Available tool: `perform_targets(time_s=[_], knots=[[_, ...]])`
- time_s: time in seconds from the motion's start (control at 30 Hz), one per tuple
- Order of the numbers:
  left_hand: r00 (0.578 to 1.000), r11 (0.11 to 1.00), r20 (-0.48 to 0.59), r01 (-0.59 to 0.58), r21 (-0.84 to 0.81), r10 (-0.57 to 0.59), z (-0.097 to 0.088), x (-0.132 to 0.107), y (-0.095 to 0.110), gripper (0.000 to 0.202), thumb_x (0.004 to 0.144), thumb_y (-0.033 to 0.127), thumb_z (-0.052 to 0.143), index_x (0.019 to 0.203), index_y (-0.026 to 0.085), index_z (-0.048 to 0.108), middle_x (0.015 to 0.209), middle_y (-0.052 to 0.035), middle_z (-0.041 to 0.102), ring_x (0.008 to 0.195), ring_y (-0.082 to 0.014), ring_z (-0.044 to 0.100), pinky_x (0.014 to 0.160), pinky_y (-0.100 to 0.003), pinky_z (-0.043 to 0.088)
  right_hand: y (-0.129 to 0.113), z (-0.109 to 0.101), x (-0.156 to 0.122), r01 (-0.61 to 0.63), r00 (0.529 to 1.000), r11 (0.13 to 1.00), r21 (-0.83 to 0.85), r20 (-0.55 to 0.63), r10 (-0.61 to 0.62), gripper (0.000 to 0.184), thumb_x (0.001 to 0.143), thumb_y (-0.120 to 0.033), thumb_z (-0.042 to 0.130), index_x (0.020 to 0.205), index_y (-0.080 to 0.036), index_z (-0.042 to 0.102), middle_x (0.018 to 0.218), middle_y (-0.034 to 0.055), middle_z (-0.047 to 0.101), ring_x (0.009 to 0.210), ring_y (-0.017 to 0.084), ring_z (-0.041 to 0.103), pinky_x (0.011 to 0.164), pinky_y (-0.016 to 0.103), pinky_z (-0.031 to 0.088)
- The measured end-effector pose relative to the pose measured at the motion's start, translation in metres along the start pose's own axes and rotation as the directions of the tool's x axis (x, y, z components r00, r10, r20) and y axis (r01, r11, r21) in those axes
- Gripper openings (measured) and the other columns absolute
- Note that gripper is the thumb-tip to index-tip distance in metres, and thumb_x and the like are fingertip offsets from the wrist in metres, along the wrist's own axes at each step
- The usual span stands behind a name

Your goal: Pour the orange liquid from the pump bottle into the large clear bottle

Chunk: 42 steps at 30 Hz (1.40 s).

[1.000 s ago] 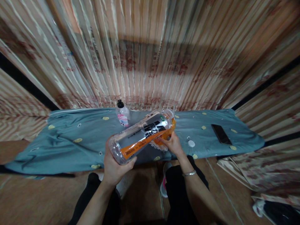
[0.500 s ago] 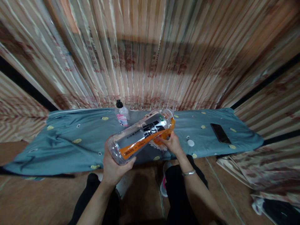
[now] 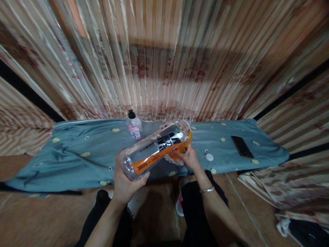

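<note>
My left hand is wrapped round the base of a large clear plastic drink bottle with a silver, black and orange label. The bottle is tilted, its uncapped-looking mouth pointing up to the right. My right hand is closed on a shiny orange object beside and partly behind the bottle's neck; its kind cannot be made out. Below it shows a pale frilly edge, mostly hidden by bottle and hand. Left of the bottle, a clear pump bottle with a black top and pink label stands upright.
A blue-green cloth with yellow motifs covers the low bed-like surface. On its right lie a small white round cap and a black phone. Patterned curtains hang behind; black poles slant at both sides.
Almost nothing differs. The view has shifted very slightly; both hands keep the same hold, and the bottle stays at the same tilt.
</note>
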<state>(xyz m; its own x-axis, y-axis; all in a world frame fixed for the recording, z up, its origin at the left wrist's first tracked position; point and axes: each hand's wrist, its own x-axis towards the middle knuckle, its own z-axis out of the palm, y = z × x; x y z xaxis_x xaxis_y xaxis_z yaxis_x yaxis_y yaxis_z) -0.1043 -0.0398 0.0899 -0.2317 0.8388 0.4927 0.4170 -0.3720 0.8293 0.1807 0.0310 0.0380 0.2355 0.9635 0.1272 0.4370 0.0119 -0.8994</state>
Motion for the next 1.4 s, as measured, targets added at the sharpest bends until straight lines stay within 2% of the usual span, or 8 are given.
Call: perform_targets(time_s=[0.3, 0.57, 0.8, 1.13, 1.4], knots=[[1.0, 0.999, 0.003, 0.0, -0.035, 0.0, 0.0002, -0.0004, 0.0007, 0.082, 0.066, 0.051, 0.087, 0.134, 0.018, 0.056, 0.121, -0.0121, 0.072, 0.109, -0.0304, 0.073, 0.103, -0.046, 0.058, 0.0039, 0.0011, 0.0015, 0.021, 1.0, 1.0, -0.012, -0.007, -0.021, 0.082, 0.059, -0.075, 0.083, 0.116, -0.021, 0.061, 0.113, 0.0162, 0.08, 0.104, 0.038, 0.076, 0.093, 0.053, 0.06], [0.999, 0.998, 0.009, 0.048, -0.043, -0.048, -0.0001, -0.0011, -0.0021, 0.086, 0.062, 0.052, 0.089, 0.134, 0.017, 0.056, 0.123, -0.0138, 0.071, 0.114, -0.0325, 0.071, 0.107, -0.05, 0.055, 0.0089, 0.0012, 0.0018, 0.036, 0.999, 0.999, -0.017, -0.005, -0.036, 0.082, 0.061, -0.074, 0.083, 0.119, -0.021, 0.06, 0.114, 0.0146, 0.08, 0.107, 0.037, 0.076, 0.092, 0.051, 0.06], [1.0, 1.0, -0.023, -0.018, 0.013, 0.018, 0.0003, 0.0004, -0.0005, 0.082, 0.064, 0.054, 0.086, 0.133, 0.019, 0.058, 0.122, -0.0123, 0.072, 0.11, -0.0327, 0.073, 0.105, -0.051, 0.057, 0.0073, 0.0012, 0.0016, 0.038, 0.999, 0.999, -0.023, -0.008, -0.039, 0.081, 0.061, -0.075, 0.083, 0.118, -0.021, 0.061, 0.113, 0.0136, 0.081, 0.105, 0.036, 0.076, 0.09, 0.05, 0.06], [1.0, 1.0, -0.011, 0.005, 0.002, -0.005, 0.0, 0.0002, -0.0008, 0.086, 0.062, 0.055, 0.088, 0.133, 0.019, 0.056, 0.12, -0.0115, 0.071, 0.112, -0.0324, 0.072, 0.106, -0.049, 0.056, 0.0089, 0.002, 0.0018, 0.046, 0.999, 0.999, -0.007, -0.015, -0.046, 0.083, 0.059, -0.076, 0.084, 0.118, -0.021, 0.063, 0.111, 0.0152, 0.081, 0.101, 0.037, 0.077, 0.089, 0.05, 0.061], [1.0, 0.999, -0.011, -0.021, 0.026, 0.022, -0.0007, 0.0015, 0.002, 0.082, 0.064, 0.053, 0.088, 0.132, 0.019, 0.056, 0.12, -0.0115, 0.071, 0.11, -0.0324, 0.073, 0.104, -0.049, 0.058, 0.0101, 0.0017, 0.0024, 0.034, 0.999, 0.999, -0.031, -0.011, -0.035, 0.081, 0.061, -0.073, 0.084, 0.119, -0.021, 0.061, 0.113, 0.0151, 0.081, 0.106, 0.037, 0.076, 0.091, 0.05, 0.061]])
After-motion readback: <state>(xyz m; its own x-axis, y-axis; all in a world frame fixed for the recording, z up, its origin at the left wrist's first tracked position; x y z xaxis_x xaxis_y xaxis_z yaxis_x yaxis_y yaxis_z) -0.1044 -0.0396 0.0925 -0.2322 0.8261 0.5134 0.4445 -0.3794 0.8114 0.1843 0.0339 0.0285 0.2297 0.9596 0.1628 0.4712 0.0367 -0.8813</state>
